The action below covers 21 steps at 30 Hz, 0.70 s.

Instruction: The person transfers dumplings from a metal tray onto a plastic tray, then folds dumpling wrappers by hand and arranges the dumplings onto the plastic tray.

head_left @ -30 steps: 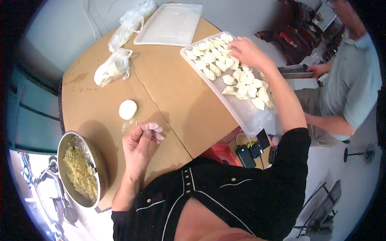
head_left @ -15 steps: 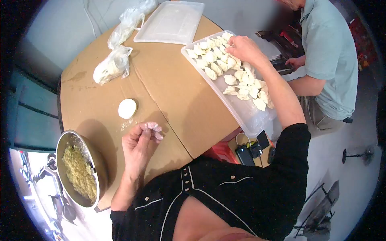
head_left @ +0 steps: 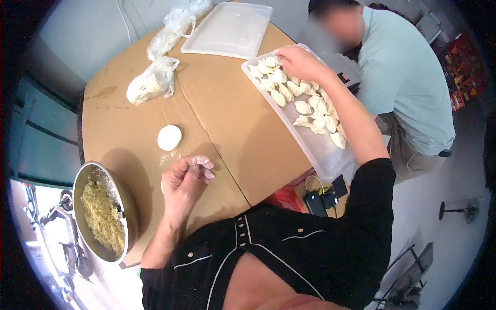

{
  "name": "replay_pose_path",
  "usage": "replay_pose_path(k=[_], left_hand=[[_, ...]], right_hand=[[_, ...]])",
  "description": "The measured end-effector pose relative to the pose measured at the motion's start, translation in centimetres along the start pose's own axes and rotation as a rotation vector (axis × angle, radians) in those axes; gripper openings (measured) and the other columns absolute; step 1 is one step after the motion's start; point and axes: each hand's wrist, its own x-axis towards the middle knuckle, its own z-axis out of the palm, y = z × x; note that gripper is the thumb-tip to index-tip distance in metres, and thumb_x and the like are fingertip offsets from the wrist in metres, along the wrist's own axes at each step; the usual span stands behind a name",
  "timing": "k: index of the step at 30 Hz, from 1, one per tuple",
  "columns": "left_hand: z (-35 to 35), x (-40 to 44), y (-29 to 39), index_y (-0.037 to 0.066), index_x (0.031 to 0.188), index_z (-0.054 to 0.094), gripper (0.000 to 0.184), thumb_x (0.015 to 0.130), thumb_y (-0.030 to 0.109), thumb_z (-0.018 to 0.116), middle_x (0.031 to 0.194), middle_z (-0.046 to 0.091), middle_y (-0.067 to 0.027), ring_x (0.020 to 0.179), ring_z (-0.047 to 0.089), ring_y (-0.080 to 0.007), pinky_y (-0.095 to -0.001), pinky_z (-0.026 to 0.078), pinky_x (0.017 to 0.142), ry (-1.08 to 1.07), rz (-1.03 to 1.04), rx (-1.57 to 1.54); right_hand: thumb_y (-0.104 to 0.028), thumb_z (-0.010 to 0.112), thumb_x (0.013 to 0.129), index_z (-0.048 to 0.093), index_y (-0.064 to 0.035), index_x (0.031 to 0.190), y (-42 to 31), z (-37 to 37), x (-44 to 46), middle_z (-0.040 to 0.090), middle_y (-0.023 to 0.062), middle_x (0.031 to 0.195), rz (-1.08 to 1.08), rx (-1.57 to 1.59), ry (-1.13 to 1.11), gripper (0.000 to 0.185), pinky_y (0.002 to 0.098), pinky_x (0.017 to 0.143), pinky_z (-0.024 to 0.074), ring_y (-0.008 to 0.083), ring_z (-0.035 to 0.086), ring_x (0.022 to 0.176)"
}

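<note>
My right hand [head_left: 300,63] reaches over the far end of a translucent plastic tray [head_left: 305,147], its fingers bent down onto a folded dumpling [head_left: 272,62]. The fingertips are partly hidden there. Several more dumplings [head_left: 302,107] lie in rows and clusters on the tray, some under my forearm. Low over the cardboard-covered table, my left hand [head_left: 185,180] is half curled, with floury fingers apart and nothing visible between them. A pale edge shows beside its palm; I cannot tell what it is. Just beyond that hand lies a round white stack of dough wrappers [head_left: 169,138].
A metal bowl [head_left: 129,227] of yellowish-green filling stands at the left edge. Knotted plastic bags [head_left: 152,82] and a second tray [head_left: 227,31] are at the back. A person in a light shirt [head_left: 408,77] bends beside the right side. Chargers [head_left: 323,199] sit below the tray.
My right hand has shifted left along the tray's far end. My left hand stays nearly still. The person at the right has leaned forward and toward the table. The view has shifted slightly.
</note>
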Motion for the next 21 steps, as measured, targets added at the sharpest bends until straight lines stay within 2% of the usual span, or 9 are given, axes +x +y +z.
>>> replay_pose_path(k=[7, 9, 11, 12, 15, 17, 18, 20, 21], left_hand=[[1.0, 0.8, 0.5, -0.004, 0.1, 0.06, 0.019, 0.095, 0.004, 0.043, 0.091, 0.064, -0.0078, 0.076, 0.059, -0.0123, -0.0261, 0.048, 0.067, 0.041, -0.058, 0.082], [1.9, 1.5, 1.2, -0.003, 0.099, 0.061, 0.018, 0.094, 0.005, 0.045, 0.091, 0.065, -0.0095, 0.075, 0.061, -0.0144, -0.0284, 0.05, 0.066, 0.023, -0.048, 0.168], [3.2, 2.8, 2.0, -0.004, 0.102, 0.06, 0.019, 0.093, 0.005, 0.047, 0.091, 0.064, -0.0092, 0.078, 0.061, -0.0148, -0.0286, 0.049, 0.068, -0.106, -0.04, 0.537], [3.9, 3.5, 2.0, -0.004, 0.102, 0.06, 0.019, 0.093, 0.005, 0.047, 0.091, 0.064, -0.0092, 0.078, 0.061, -0.0148, -0.0286, 0.049, 0.068, -0.102, -0.043, 0.535], [6.3, 6.0, 1.7, -0.004, 0.105, 0.06, 0.021, 0.09, 0.005, 0.049, 0.092, 0.065, -0.0117, 0.083, 0.062, -0.0175, -0.0296, 0.048, 0.072, -0.204, 0.092, 0.756], [7.8, 7.6, 0.7, -0.002, 0.106, 0.059, 0.025, 0.085, 0.005, 0.047, 0.084, 0.062, -0.0188, 0.075, 0.061, -0.0342, -0.0387, 0.05, 0.07, -0.24, 0.365, 0.871], [8.3, 8.6, 0.0, -0.002, 0.106, 0.059, 0.025, 0.085, 0.005, 0.047, 0.084, 0.062, -0.0188, 0.075, 0.061, -0.0342, -0.0387, 0.05, 0.07, -0.24, 0.372, 0.869], [9.1, 10.3, -1.5, 0.0, 0.099, 0.057, 0.021, 0.08, 0.004, 0.05, 0.09, 0.06, -0.0179, 0.08, 0.06, -0.0395, -0.0427, 0.05, 0.071, -0.4, 0.721, 1.073], [9.7, 10.6, -1.6, 0.0, 0.099, 0.057, 0.021, 0.08, 0.004, 0.05, 0.09, 0.06, -0.0179, 0.08, 0.06, -0.0395, -0.0427, 0.05, 0.071, -0.399, 0.722, 1.07]], right_hand=[[-0.021, 0.059, 0.077, 0.063, 0.001, 0.097, -0.3, 0.9, 1.8, 0.064, 0.0228, 0.092, 0.18, 0.036, -0.191, 0.03, 0.0421, 0.079, 0.0479, 0.0369, 0.062, 0.09], [-0.023, 0.063, 0.078, 0.062, 0.001, 0.103, 0.2, 1.4, 1.8, 0.066, 0.0167, 0.089, 0.198, 0.066, -0.177, 0.034, 0.0378, 0.073, 0.047, 0.0292, 0.062, 0.082], [-0.023, 0.063, 0.078, 0.063, 0.0008, 0.102, 0.5, 1.4, 1.3, 0.066, 0.0159, 0.086, 0.19, 0.116, -0.143, 0.033, 0.0367, 0.072, 0.0469, 0.0269, 0.062, 0.079], [-0.023, 0.063, 0.078, 0.063, 0.0006, 0.101, 0.5, 1.3, 1.1, 0.065, 0.015, 0.083, 0.177, 0.159, -0.103, 0.032, 0.0355, 0.071, 0.0468, 0.0245, 0.061, 0.076], [-0.021, 0.062, 0.081, 0.063, 0.0013, 0.098, 0.1, -0.9, -0.2, 0.062, 0.0131, 0.078, 0.212, 0.142, -0.081, 0.028, 0.0333, 0.067, 0.0456, 0.0198, 0.057, 0.071], [-0.02, 0.061, 0.081, 0.062, 0.0015, 0.097, 0.2, -2.1, -1.4, 0.062, 0.013, 0.077, 0.244, 0.125, -0.063, 0.027, 0.033, 0.066, 0.0454, 0.0191, 0.056, 0.07], [-0.02, 0.06, 0.082, 0.062, 0.0022, 0.096, 0.6, -2.7, -1.8, 0.062, 0.0124, 0.078, 0.294, 0.109, -0.084, 0.026, 0.0331, 0.066, 0.0453, 0.0187, 0.055, 0.07], [-0.019, 0.06, 0.083, 0.062, 0.0028, 0.096, 0.9, -3.7, -2.9, 0.062, 0.0118, 0.078, 0.345, 0.087, -0.106, 0.026, 0.0333, 0.066, 0.0452, 0.0184, 0.055, 0.069], [-0.019, 0.06, 0.083, 0.062, 0.0027, 0.096, 0.7, -4.2, -3.5, 0.063, 0.011, 0.079, 0.374, 0.105, -0.086, 0.026, 0.0326, 0.067, 0.0456, 0.0179, 0.055, 0.071]])
